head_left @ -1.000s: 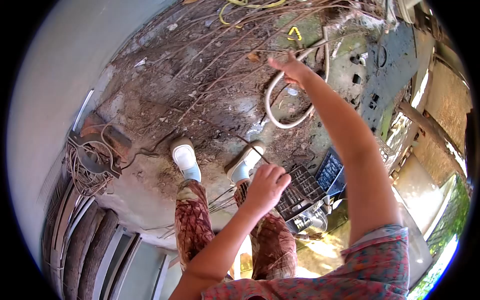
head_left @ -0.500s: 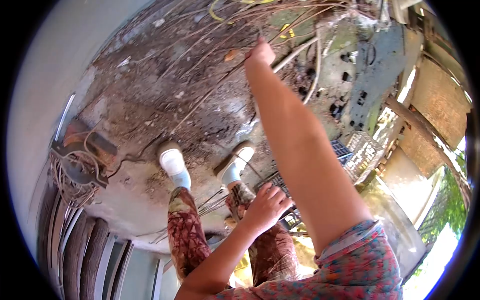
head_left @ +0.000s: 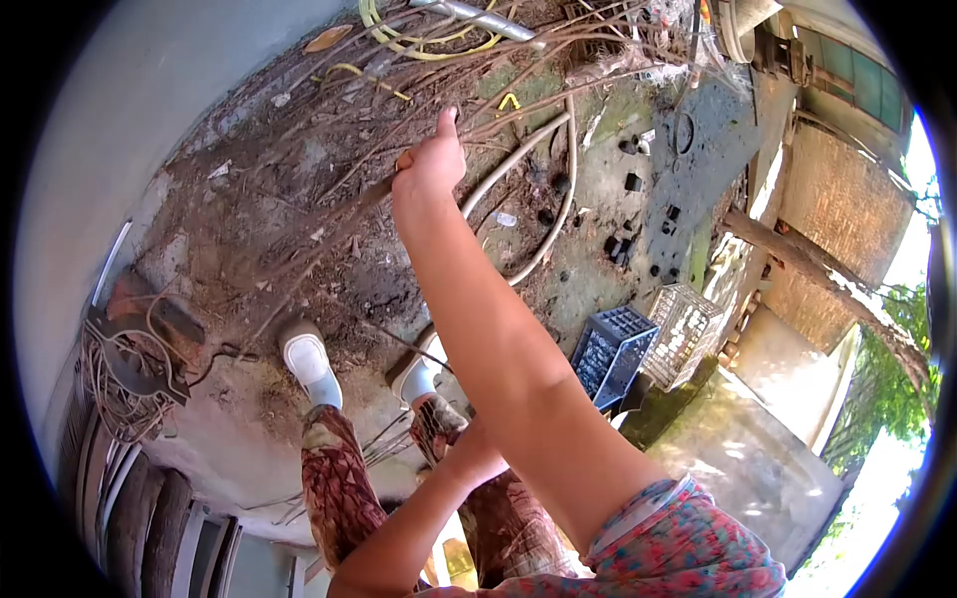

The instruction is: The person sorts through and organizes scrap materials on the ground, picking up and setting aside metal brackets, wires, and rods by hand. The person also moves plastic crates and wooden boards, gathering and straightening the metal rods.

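Note:
My right hand (head_left: 434,164) reaches out over the littered ground with its fingers wrapped round a thin brown stick (head_left: 374,194). The stick slants down to the left, blurred along part of its length. More long dry sticks (head_left: 588,40) lie in a loose tangle just beyond that hand. Low by my right thigh is my left hand (head_left: 478,453); its fingers are hidden behind my right forearm. Another thin stick (head_left: 399,342) passes in front of my shoe, and its near end disappears behind the forearm.
A pale hose (head_left: 518,159) curves over the ground beside a coiled yellow hose (head_left: 384,30). Small black pots (head_left: 618,249) lie scattered at right. Two plastic crates, blue (head_left: 613,354) and white (head_left: 683,334), stand nearby. Coiled wire (head_left: 125,389) and a wall (head_left: 110,149) are at left.
My right hand has moved left and a little nearer, and the stick in it has shifted. My left hand's fingers have gone behind my right forearm. The view has swung to the right.

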`<state>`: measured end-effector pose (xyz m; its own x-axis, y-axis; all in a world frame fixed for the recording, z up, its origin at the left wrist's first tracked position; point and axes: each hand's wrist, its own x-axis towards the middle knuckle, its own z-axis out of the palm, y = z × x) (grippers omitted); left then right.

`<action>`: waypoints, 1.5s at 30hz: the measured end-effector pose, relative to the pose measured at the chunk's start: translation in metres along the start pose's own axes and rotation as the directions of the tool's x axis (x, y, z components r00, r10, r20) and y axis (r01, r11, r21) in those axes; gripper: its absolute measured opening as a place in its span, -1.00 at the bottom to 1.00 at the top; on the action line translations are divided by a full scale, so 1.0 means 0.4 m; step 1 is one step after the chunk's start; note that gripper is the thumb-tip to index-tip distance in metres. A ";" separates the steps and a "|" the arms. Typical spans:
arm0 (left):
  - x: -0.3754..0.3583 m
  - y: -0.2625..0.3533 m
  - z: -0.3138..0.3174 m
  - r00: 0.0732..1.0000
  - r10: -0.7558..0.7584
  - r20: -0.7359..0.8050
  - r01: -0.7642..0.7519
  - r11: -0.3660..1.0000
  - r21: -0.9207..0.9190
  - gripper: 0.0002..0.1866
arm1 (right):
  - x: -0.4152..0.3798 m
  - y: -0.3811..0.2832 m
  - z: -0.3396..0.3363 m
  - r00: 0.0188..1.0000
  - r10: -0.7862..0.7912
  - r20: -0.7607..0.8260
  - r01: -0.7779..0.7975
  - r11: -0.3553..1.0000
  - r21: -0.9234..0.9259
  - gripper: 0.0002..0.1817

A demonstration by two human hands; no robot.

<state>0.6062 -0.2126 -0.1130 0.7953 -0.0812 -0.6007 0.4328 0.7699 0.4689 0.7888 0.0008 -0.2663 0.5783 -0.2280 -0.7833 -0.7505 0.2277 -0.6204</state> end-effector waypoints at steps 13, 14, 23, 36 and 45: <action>-0.037 0.014 0.044 0.845 0.508 0.166 -0.459 0.531 0.712 -0.66 | -0.018 -0.152 -0.051 0.854 0.408 0.322 -0.106 0.743 -0.661 -0.77; -0.049 0.026 0.049 0.840 0.530 0.115 -0.435 0.531 0.727 -0.66 | -0.025 -0.169 -0.060 0.842 0.433 0.321 -0.127 0.738 -0.663 -0.77; -0.242 0.243 0.025 0.829 0.558 0.033 -0.299 0.394 0.869 -0.71 | -0.025 -0.219 -0.095 0.752 0.520 0.406 -0.165 0.744 -0.647 -0.79; -0.566 0.315 0.109 0.843 0.403 -0.356 0.074 0.568 0.820 -0.81 | -0.270 -0.268 -0.118 0.982 0.129 0.140 -0.125 0.991 -0.039 -0.63; -0.804 0.395 0.122 0.634 0.447 -0.631 0.341 0.570 0.747 -0.83 | -0.580 -0.298 -0.202 0.966 0.152 0.208 -0.204 0.944 0.258 -0.72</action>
<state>0.4393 -0.0957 0.1859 0.4303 0.6919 -0.5798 0.8353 -0.0616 0.5463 0.7182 -0.0499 -0.0074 0.5115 0.0110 -0.8592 -0.7439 0.5061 -0.4365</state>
